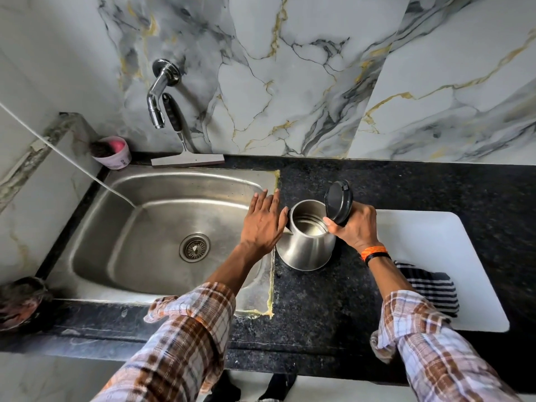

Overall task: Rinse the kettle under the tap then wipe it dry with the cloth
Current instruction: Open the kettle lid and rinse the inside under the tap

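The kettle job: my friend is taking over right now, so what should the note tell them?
Left hand: open, flat beside the kettle's spout, holding nothing.
Right hand: gripping the kettle's handle side, by the raised black lid.
Steel kettle: upright on the black counter, just right of the sink, lid open.
Tap: no water seen running.
Striped cloth: on the white board, right.
Done: lid opened.
Left: rinse, then wipe dry.

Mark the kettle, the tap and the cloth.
kettle point(304, 248), head view, on its steel side wall.
tap point(155, 107), head view, on the chrome spout.
cloth point(429, 288), head view, on the striped middle.
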{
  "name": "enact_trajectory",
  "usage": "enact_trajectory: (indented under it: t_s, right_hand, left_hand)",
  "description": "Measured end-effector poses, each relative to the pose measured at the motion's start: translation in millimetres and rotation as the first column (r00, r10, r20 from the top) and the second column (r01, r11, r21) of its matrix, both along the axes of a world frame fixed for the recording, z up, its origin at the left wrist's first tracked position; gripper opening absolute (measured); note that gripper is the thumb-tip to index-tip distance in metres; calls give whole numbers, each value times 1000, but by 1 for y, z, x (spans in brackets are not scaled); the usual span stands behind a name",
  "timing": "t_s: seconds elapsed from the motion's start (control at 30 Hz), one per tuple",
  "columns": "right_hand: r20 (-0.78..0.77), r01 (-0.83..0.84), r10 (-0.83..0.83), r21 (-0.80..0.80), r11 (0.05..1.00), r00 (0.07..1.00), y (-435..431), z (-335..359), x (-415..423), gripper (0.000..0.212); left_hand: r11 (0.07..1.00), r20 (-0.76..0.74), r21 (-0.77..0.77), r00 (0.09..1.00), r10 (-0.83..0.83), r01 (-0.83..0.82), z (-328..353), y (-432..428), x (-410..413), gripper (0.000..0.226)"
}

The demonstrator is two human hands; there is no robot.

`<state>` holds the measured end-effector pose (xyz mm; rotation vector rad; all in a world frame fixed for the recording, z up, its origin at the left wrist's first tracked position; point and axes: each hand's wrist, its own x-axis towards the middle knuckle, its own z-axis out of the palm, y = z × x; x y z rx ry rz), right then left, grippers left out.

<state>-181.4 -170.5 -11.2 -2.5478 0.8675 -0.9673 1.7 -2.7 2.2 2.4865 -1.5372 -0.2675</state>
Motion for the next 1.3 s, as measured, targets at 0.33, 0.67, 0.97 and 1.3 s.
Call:
enact_trajectory:
  t_s: [0.33, 0.67, 0.97, 1.3]
  right_hand:
    - [55, 100, -101, 17, 995, 993, 26, 5, 22, 62]
    - [237, 66, -51, -55, 996, 970, 71, 50, 145, 67]
    - [139, 23, -23, 7, 1000, 990, 109, 42, 265, 53]
    - [111, 63, -63, 6, 998, 992, 115, 32, 358, 71]
  left_hand:
    - [997, 10, -49, 998, 64, -63, -16, 39, 41, 91]
    - [973, 76, -14, 970, 231, -230, 4, 114, 168, 87]
    - [963, 223, -145, 941, 255, -227, 44, 126, 297, 86]
    - [852, -372, -421, 916, 150, -311, 79, 73, 346, 80]
